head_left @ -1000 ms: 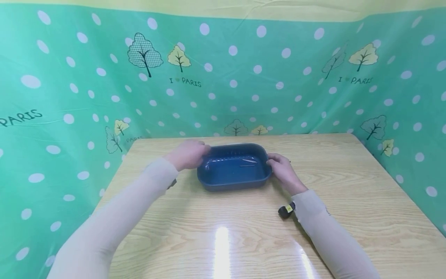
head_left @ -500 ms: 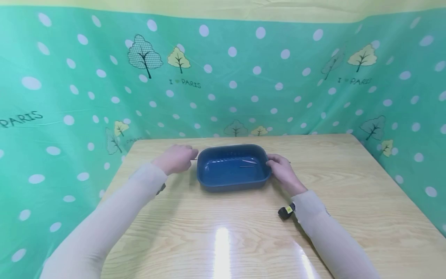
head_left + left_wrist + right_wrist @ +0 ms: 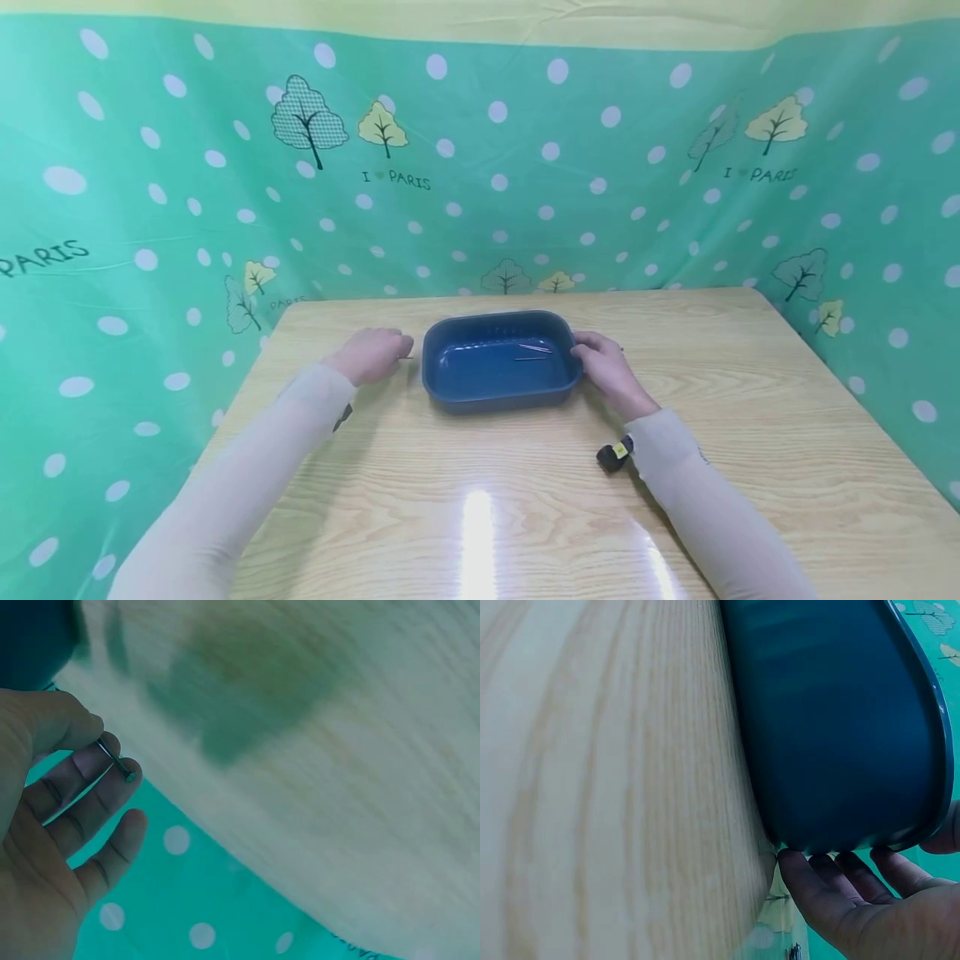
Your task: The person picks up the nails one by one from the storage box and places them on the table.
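Observation:
My left hand [image 3: 369,354] is just left of a blue plastic basin [image 3: 498,405], low over the table. Between thumb and index finger it pinches a thin metal nail [image 3: 115,759], whose flat head shows in the left wrist view; the other fingers are spread. At the basin's right end, my right hand [image 3: 611,375] holds the wall, thumb at the rim and fingertips against the outside. Inside the basin, toward its right side, lie several thin nails [image 3: 531,359]. The basin stands upright on the table.
The light wood table [image 3: 540,475] stretches out around the basin. A green dotted curtain [image 3: 465,208] hangs behind it and along both sides. Small metal pieces [image 3: 795,951] show beyond my right hand in the right wrist view.
My left hand has moved away from the basin's left rim, leftward and slightly nearer to me, with the nail in its fingers. The right hand and basin have stayed in place.

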Available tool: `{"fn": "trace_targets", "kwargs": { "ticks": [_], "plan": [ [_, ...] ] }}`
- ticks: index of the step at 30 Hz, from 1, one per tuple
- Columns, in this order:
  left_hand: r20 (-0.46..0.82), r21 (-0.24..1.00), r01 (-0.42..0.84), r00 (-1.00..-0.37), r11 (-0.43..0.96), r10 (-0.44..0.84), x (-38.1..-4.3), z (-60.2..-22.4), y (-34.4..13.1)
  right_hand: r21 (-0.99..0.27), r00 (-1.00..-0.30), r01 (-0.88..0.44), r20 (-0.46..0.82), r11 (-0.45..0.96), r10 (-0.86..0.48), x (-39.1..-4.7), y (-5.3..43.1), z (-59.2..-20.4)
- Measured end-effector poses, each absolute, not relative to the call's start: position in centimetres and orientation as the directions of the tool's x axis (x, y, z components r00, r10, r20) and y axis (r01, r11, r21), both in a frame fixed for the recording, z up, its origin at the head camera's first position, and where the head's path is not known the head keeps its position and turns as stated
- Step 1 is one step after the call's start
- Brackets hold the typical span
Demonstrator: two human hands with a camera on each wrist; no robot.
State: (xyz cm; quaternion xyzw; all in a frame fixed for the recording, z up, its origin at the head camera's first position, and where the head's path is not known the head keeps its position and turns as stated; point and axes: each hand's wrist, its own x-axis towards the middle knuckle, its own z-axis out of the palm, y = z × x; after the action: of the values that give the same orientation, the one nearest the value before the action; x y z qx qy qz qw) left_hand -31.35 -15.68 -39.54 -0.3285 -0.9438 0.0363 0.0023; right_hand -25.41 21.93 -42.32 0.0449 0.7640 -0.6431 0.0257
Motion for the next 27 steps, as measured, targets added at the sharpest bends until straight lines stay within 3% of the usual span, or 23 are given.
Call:
{"fn": "trace_targets", "kwargs": {
  "ticks": [14, 27],
  "plan": [
    [-0.002, -0.042, 0.612, -0.79, 0.789, 0.613, -31.8, -42.1, -17.3, -0.981, -0.995, 0.104, -0.1, 0.165, 0.03, -25.5, 21.8, -42.3],
    [0.002, -0.022, 0.611, -0.791, 0.791, 0.612, -31.6, -42.2, -17.5, -0.981, -0.993, 0.115, -0.111, 0.157, 0.033, -25.4, 21.9, -42.2]
  ]
}}
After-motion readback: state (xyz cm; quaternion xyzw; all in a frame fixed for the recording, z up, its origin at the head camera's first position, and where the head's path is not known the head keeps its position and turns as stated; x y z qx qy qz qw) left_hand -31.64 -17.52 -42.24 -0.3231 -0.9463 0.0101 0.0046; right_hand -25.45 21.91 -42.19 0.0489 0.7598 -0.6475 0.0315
